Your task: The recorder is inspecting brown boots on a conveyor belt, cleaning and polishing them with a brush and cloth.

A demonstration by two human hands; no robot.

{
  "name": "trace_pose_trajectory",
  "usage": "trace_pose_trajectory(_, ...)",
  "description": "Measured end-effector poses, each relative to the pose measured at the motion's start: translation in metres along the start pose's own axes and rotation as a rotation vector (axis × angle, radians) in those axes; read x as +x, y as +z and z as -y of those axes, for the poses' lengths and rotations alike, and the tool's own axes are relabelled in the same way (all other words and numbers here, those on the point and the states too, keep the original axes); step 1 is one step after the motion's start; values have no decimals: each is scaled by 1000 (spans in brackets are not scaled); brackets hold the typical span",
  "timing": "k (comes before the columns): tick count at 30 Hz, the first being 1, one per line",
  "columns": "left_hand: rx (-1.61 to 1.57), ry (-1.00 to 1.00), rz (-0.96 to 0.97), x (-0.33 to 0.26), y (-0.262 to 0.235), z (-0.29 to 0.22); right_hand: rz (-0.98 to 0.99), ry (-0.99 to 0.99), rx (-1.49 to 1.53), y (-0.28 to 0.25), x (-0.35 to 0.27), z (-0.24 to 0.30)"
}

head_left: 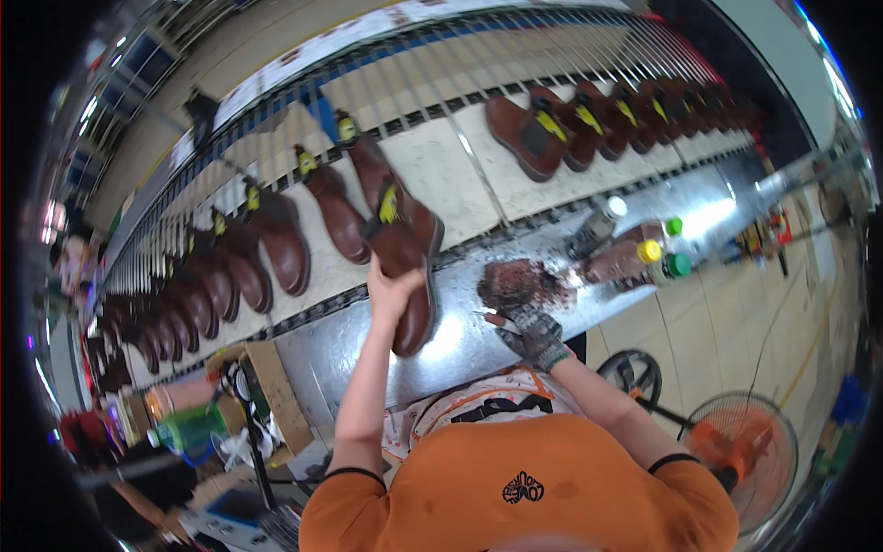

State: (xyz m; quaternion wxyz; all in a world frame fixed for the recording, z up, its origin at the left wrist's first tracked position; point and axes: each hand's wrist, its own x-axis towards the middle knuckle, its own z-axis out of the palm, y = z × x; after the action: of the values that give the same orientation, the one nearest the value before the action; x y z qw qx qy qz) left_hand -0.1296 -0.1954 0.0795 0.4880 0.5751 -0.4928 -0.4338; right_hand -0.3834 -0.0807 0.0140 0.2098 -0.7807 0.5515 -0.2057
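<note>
As L hand's [394, 294] grip clamps a brown Chelsea boot [402, 255] mid-frame, gloved R hand [534, 335] pinches a slim tool [497, 319] lower R of ctr.; apparent boot-handling step, next move prob. calling for steady hold.

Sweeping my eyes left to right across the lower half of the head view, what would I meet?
Translucent green plastic bottle → held brown leather shoe → right fingers in a grey knit glove → yellow-capped plastic bottle → round orange fan.
</note>
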Motion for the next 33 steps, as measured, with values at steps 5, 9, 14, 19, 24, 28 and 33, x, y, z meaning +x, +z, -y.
trace_pose_trajectory(5,252,-23,-273,-116,-46,26,89,100,-89,5,-9,-6)
trace_pose_trajectory(9,233,-75,-359,-165,-63,66,77,-32,-47,1,-9,-2)
trace_pose_trajectory(14,212,310,-462,-139,-87,-83,-33,-126,-106,25,-12,-20)
trace_pose_trajectory(19,-123,908,-494,-191,-178,-190,58,-60,25,0,-8,21)
trace_pose_trajectory(24,-55,1007,-476,-341,-434,-119,-9,509,127,-13,-36,41)
trace_pose_trajectory(28,-5,1167,-360,-422,-569,-107,-286,461,542,-14,-55,21)
trace_pose_trajectory(33,99,1346,-340,-355,-450,-143,-86,513,382,3,-65,13)
